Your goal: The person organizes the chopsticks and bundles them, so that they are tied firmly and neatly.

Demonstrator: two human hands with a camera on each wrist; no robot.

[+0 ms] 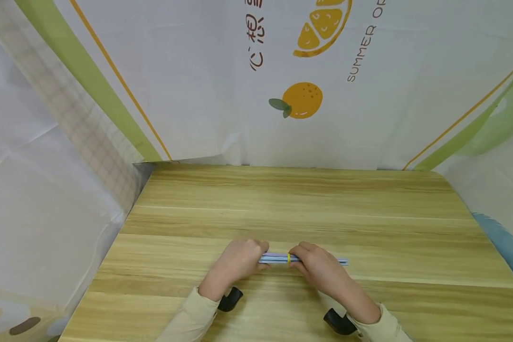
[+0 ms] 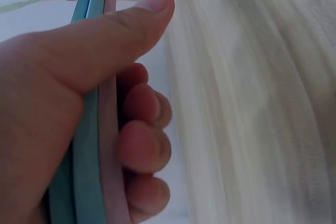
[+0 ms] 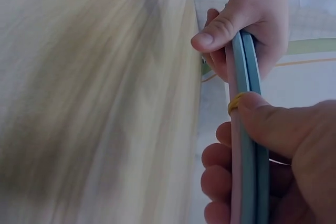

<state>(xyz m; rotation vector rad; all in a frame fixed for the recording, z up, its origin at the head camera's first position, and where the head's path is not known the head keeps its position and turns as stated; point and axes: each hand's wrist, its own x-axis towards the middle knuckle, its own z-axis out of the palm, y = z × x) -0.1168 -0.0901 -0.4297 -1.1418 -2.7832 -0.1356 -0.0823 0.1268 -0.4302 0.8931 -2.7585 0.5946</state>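
A bundle of slim, square-sided chopsticks point(image 1: 275, 258), blue-green and pinkish, lies crosswise between both hands above the table. Around it sits a yellow rubber band point(image 1: 289, 258). My left hand point(image 1: 241, 259) grips the bundle's left end, which its palm hides in the head view; the left wrist view shows the thumb point(image 2: 126, 27) across the sticks and the fingers curled underneath. My right hand point(image 1: 322, 268) holds the bundle right of centre. In the right wrist view the right thumb point(image 3: 268, 119) touches the rubber band point(image 3: 234, 104). The right end sticks out beyond that hand.
A wood-grain table point(image 1: 299, 204) spreads beneath the hands. Behind it hangs a white cloth point(image 1: 205, 95) printed with oranges and writing, and more pale cloth hangs at both sides. Black wrist mounts point(image 1: 339, 323) show under the sleeves.
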